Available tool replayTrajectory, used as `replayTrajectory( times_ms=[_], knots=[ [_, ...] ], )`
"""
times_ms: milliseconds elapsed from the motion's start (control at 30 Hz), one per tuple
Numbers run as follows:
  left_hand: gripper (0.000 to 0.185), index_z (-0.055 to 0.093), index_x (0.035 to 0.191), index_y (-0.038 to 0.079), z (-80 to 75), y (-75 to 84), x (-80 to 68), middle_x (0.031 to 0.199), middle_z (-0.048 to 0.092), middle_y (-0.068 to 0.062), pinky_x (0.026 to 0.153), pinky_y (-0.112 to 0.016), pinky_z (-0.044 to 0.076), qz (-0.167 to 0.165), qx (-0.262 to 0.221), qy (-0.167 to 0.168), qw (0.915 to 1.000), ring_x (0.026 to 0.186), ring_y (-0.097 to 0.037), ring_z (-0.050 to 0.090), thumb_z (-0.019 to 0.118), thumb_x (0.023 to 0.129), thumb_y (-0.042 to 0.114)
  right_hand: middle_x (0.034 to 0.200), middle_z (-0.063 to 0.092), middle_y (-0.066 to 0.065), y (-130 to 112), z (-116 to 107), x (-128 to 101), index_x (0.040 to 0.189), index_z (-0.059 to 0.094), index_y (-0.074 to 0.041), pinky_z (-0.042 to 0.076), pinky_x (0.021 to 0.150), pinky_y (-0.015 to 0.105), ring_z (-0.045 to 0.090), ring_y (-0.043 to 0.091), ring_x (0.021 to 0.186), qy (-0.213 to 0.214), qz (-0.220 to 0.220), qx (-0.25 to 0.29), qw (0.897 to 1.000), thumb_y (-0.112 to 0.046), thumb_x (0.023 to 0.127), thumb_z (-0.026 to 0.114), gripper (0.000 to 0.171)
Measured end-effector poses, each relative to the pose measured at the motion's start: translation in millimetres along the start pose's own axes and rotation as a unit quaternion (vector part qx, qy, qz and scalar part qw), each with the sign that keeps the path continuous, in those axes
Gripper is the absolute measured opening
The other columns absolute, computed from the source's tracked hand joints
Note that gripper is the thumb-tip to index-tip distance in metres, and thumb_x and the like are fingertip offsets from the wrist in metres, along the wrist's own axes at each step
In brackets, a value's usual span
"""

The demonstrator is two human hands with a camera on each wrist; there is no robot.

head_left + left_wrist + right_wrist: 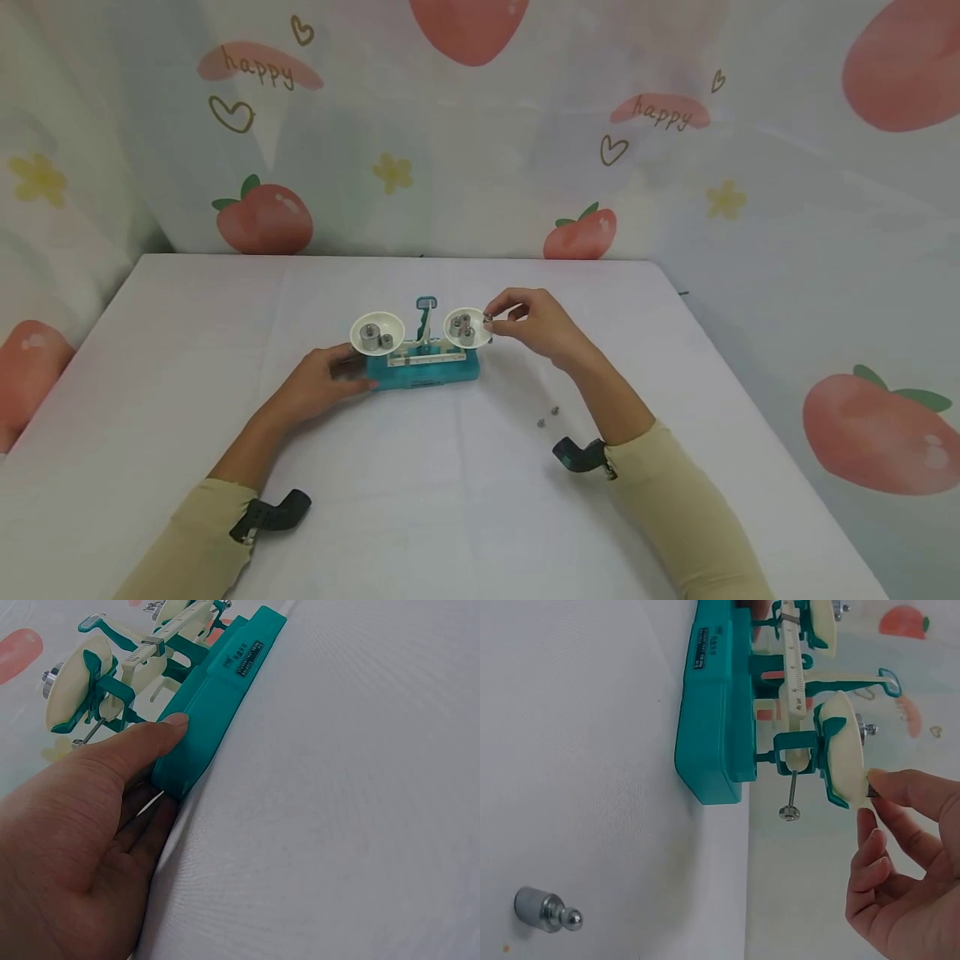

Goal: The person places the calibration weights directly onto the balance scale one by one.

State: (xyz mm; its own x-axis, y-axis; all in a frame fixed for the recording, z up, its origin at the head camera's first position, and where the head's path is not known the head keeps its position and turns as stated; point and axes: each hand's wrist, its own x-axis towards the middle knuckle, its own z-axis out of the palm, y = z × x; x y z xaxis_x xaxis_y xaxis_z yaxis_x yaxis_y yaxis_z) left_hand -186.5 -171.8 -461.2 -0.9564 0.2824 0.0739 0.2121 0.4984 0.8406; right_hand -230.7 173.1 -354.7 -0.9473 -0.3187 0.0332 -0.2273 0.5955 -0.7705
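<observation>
A teal balance scale (423, 375) with two cream pans stands on the white table. My left hand (315, 385) grips the left end of its base, thumb on the front face and fingers behind. Metal weights (370, 336), one large and one smaller, sit in the left pan (380, 319). In the right pan (481, 336) are several small weights (467, 333). My right hand (546, 327) pinches a small metal weight (871, 790) between thumb and index finger, right at that pan's outer rim. Most of this weight is hidden by the fingertips.
Two loose weights, one farther back (555, 411) and one nearer (541, 423), stand on the table (420, 500) right of the scale, close to my right forearm. A fruit-patterned cloth (465, 150) hangs behind the table.
</observation>
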Motion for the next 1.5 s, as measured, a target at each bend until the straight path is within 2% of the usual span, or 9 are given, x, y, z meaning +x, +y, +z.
replayTrajectory(
  times_ms=[567,1500],
  knots=[
    [0.068,0.056,0.146,0.001,2.0,-0.2,3.5,0.144,0.059,-0.018,0.111,-0.054,0.043,0.001,0.006,-0.002,1.0,0.134,-0.037,0.054,0.085,0.088,0.018,0.12,0.065,0.006,1.2,14.0,9.7,0.108,0.077,-0.013,0.055,0.071,0.032,0.055,0.027,0.103,0.006,0.014,0.001,1.0,-0.014,0.095,0.077,0.014],
    [0.069,0.055,0.147,0.001,0.7,-0.3,1.1,0.145,0.058,-0.017,0.112,-0.053,0.043,-0.008,0.011,0.005,0.9999,0.135,-0.037,0.053,0.085,0.088,0.018,0.119,0.064,0.006,3.5,19.2,13.9,0.108,0.076,-0.013,0.054,0.07,0.034,0.055,0.027,0.101,0.011,0.013,-0.008,1.0,-0.017,0.095,0.077,0.014]
  ],
)
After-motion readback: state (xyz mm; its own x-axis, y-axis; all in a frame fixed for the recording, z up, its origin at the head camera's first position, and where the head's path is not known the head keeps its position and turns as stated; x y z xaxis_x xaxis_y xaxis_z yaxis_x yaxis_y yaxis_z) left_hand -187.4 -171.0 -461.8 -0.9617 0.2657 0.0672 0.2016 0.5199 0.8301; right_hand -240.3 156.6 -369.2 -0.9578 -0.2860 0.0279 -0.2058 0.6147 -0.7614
